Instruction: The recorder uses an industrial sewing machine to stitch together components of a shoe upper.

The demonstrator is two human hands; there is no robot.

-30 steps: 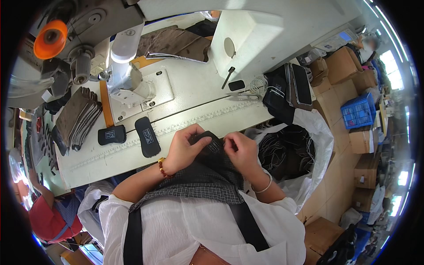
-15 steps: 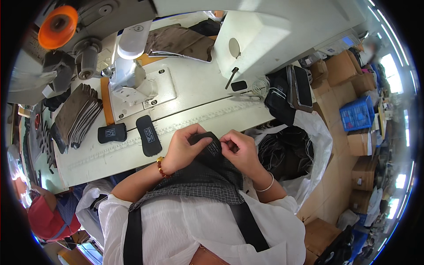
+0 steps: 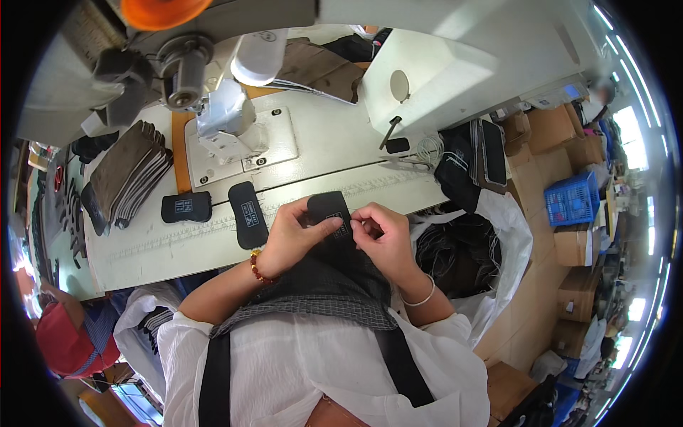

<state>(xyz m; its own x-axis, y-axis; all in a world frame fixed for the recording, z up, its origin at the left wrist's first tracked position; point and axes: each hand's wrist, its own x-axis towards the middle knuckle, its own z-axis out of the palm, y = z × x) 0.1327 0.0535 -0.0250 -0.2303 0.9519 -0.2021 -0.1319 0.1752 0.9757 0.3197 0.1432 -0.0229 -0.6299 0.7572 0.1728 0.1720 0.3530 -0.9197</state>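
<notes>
A small black fabric pad (image 3: pixel 329 206) with a pale printed patch is held over my lap, in front of the table edge. My left hand (image 3: pixel 295 231) grips it from the left, thumb across its face. At its right edge, my right hand (image 3: pixel 382 233) has thumb and forefinger pinched together; whether they hold the edge or a thread is too small to tell. Two similar black pads lie on the table: one lengthwise (image 3: pixel 247 215) just left of my left hand, another crosswise (image 3: pixel 186 207) farther left.
A sewing machine (image 3: pixel 226 117) stands beyond my hands, with a stack of brown fabric pieces (image 3: pixel 131 174) to its left. At the right are a phone (image 3: pixel 492 151), a small black object (image 3: pixel 398 145) and a white sack (image 3: pixel 516 242) of dark pieces. Boxes and a blue basket (image 3: pixel 573 200) line the floor.
The pad in my left hand has been turned more upright, so its printed face shows more. My right hand stays pinched at its right edge. The whole view has shifted slightly.
</notes>
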